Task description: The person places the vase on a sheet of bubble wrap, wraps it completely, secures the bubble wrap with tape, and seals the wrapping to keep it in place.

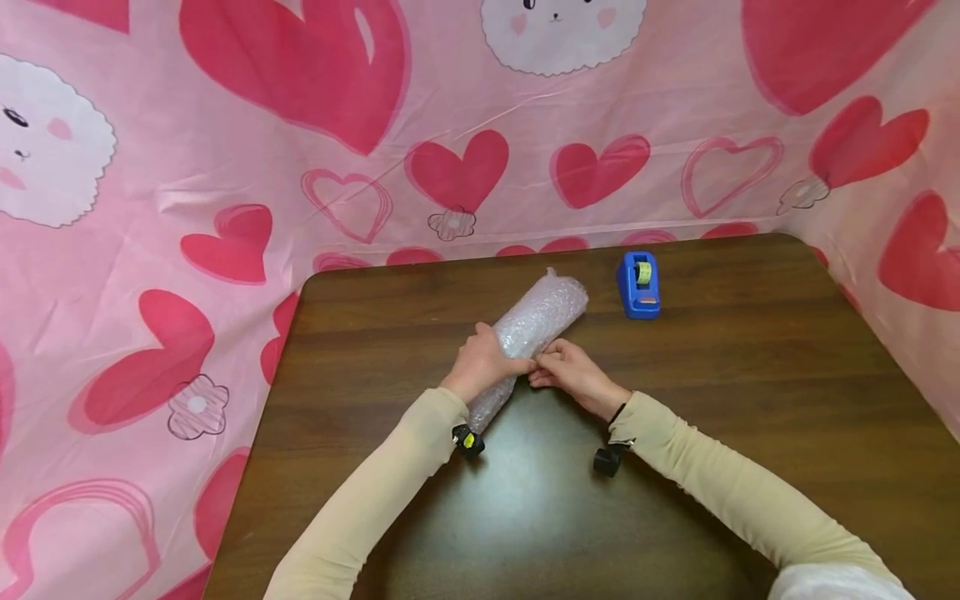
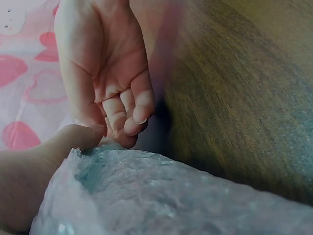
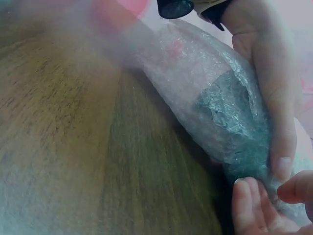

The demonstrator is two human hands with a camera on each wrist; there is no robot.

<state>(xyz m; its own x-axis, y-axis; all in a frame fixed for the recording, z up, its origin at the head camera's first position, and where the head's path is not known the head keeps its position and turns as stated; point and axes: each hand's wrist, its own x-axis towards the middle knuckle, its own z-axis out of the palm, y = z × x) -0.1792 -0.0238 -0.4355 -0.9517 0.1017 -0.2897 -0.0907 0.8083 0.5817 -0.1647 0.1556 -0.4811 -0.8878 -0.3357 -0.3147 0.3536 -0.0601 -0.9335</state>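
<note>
A long roll of clear bubble wrap lies slantwise on the table, its far end toward the tape dispenser. Something darker shows through the layers in the right wrist view. My left hand grips the roll around its middle, thumb laid along the right side. On that same side, my right hand pinches at the wrap's edge, close to the left thumb. In the right wrist view, the right fingertips sit low against the wrap, with the right thumb opposite.
A blue tape dispenser holding a yellowish roll of tape stands beyond the right hand, right of the roll. The dark wooden table meets a pink heart-patterned cloth at its back and sides.
</note>
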